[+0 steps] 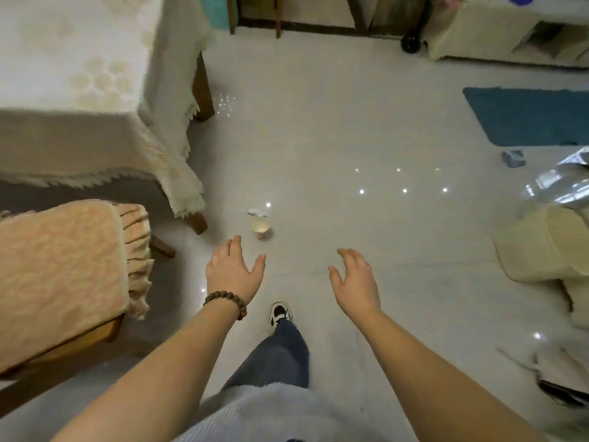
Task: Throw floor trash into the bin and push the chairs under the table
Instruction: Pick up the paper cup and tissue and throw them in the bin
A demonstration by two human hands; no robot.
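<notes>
**A:** Trash on the floor (318, 154): one small cup (261, 227) lies on its side on the pale glossy tiles, just beyond the fingertips of the left hand (232, 272), with its peeled lid (257, 213) at its far edge. A second piece, a small blue crumpled scrap (513, 158), lies well off beyond the right hand (357, 282), near the edge of a teal mat (529, 118).

**B:** And the hands?

**A:** Two, both bare and reaching forward over the tiles. Each is spread with fingers loosely bent, and neither holds anything. The left wrist wears one bracelet of dark wooden beads (227, 302).

**B:** Chairs?

**A:** One is in view, to the left of the left hand: a wooden chair (63, 275) under a pink fringed cover, standing out from the table (79, 74). The table, draped in a cream lace-edged cloth, is beyond it, ahead and to the left of both hands.

**B:** Any writing to read?

**A:** None legible; the cup is too small and blurred to tell any print.

**B:** What else?

**A:** Between the arms, one leg in blue jeans ends in a black and white shoe (279, 314). To the right of the right hand stands a cream cloth-covered piece of furniture (541, 250).
</notes>
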